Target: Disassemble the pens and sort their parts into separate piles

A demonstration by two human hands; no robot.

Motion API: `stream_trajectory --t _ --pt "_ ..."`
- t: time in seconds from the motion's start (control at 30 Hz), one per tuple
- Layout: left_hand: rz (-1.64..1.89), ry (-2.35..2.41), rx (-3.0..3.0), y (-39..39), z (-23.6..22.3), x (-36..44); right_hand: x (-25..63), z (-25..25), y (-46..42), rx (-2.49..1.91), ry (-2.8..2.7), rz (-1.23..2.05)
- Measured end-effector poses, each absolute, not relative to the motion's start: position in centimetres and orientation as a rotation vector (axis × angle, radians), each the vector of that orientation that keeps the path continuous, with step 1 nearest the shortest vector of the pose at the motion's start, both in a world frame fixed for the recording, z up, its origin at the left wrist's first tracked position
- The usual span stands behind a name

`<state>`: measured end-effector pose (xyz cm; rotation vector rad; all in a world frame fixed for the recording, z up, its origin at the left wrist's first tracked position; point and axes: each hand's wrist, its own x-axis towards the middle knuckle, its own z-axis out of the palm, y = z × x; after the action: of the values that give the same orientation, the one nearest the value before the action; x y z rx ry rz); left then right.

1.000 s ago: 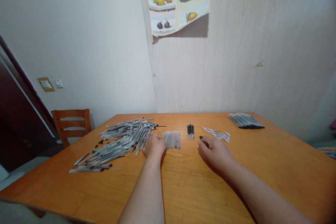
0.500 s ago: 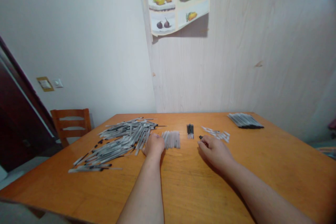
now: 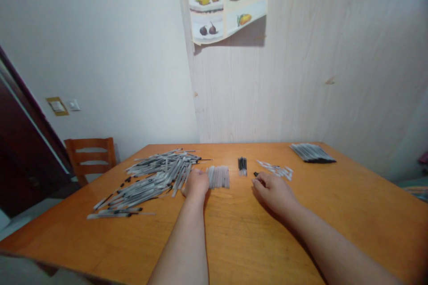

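My left hand (image 3: 196, 182) rests on the table, closed, against the left end of a row of clear pen barrels (image 3: 219, 177). Its fingertips are turned away, so what they hold, if anything, is hidden. To its left spreads a big heap of loose pen barrels and parts (image 3: 157, 182). My right hand (image 3: 274, 190) lies curled on the table with thumb and forefinger drawn together. Small black pieces (image 3: 256, 174) show right by its fingertips; I cannot tell whether it grips one. Just beyond are scattered short white-and-clear pieces (image 3: 276, 170).
A small bundle of dark-and-clear pieces (image 3: 242, 166) lies between my hands. Black-ended pens (image 3: 312, 153) lie side by side at the table's back right. A wooden chair (image 3: 91, 158) stands beyond the left edge; the wall borders the wooden table (image 3: 230, 240) at the back.
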<state>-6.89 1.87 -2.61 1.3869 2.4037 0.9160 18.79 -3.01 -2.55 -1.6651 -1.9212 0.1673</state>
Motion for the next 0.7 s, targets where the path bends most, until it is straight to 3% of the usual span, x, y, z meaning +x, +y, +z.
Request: stream_trajectory --t 0.7 --pt "0.923 2.418 1.386 2.18 -2.88 -7.05 18.85 -2.46 -2.91 -1.648 -1.918 0.178"
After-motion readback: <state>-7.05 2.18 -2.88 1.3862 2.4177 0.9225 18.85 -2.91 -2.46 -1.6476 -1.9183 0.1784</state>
